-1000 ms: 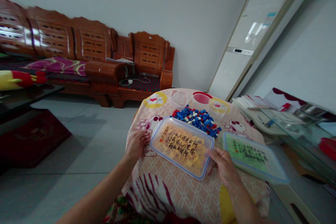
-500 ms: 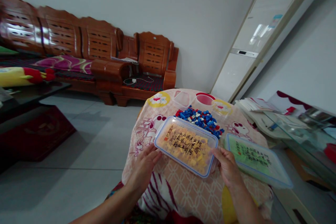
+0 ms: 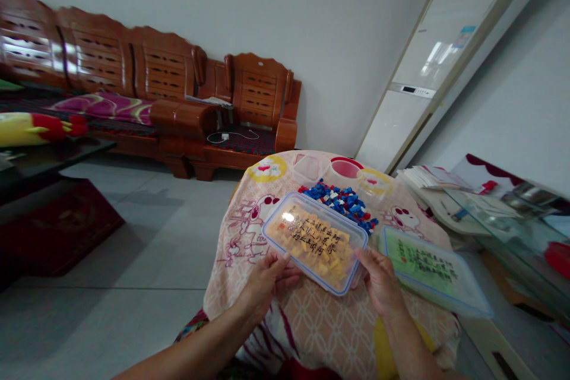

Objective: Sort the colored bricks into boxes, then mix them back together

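Note:
A clear lidded plastic box full of yellow pieces is tilted above the cloth-covered table, its lid printed with black characters. My right hand grips its right end, thumb on the lid's edge. At the near left edge, my left hand is closed on the box, thumb by the rim and fingers partly hidden below. Just behind the box lies a pile of blue, red and white building bricks. To the right rests a second lidded box with green contents.
Clear round and square containers stand at the table's far edge. The patterned tablecloth drapes over the rim. A glass-topped surface with papers is at right; wooden seats line the wall.
My left hand has slid right along the box's near edge, its thumb now at the rim. The box has tilted slightly, and a bright reflection shows on its lid. My right hand keeps its grip.

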The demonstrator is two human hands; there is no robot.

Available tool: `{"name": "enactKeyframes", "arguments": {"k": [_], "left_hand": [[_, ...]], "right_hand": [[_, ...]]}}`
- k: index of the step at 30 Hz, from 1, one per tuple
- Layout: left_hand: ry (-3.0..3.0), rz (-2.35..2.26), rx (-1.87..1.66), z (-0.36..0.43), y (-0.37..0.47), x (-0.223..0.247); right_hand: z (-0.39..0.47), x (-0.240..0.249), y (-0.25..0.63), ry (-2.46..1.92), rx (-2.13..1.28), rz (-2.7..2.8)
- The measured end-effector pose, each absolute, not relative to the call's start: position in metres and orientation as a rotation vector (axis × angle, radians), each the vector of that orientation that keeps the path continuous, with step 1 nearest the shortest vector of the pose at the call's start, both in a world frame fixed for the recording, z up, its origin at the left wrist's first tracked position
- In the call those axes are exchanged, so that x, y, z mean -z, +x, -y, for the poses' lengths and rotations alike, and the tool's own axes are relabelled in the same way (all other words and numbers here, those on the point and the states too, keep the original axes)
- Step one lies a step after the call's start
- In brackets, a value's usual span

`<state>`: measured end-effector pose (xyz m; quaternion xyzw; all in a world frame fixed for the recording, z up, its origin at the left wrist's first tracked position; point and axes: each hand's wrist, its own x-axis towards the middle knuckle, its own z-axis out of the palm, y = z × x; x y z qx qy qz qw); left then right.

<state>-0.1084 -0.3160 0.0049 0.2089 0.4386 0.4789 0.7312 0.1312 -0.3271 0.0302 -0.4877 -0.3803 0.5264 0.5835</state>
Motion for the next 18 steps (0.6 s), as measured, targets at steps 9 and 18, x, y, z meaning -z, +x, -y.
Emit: {"name": "enactKeyframes", "arguments": {"k": [9, 18], "left_hand": [[0.652, -1.083, -1.091, 0.314, -0.116, -0.004], [0.84, -0.872, -1.243, 0.303, -0.133, -0.029]], "right_hand": [[0.323, -0.027, 0.136, -1.086, -1.292, 0.76], [0.323, -0.033, 0.138, -1.028, -1.325, 0.773]]}}
